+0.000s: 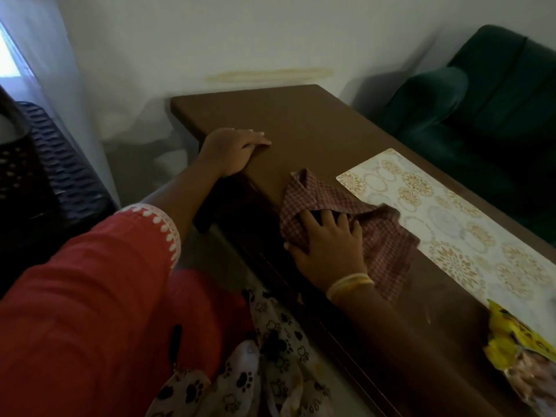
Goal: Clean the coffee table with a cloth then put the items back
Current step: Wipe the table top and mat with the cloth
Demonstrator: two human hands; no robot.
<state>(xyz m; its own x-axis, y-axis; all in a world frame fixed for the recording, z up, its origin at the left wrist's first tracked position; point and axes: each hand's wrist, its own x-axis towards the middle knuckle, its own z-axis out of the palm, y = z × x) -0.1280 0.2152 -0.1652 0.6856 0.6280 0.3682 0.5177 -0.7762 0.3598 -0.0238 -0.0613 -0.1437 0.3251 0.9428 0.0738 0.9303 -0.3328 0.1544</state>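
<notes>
no readable text anywhere; the yellow packet's (517, 335) print is illegible.

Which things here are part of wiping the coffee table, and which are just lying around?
Part of the job:
checked cloth, pressed under the right hand
coffee table, left hand resting flat on its edge
patterned mat
yellow packet

Just around:
green sofa
dark baskets

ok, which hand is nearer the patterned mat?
Right. The right hand presses the cloth beside the mat; the left hand rests on the table's far edge.
</notes>
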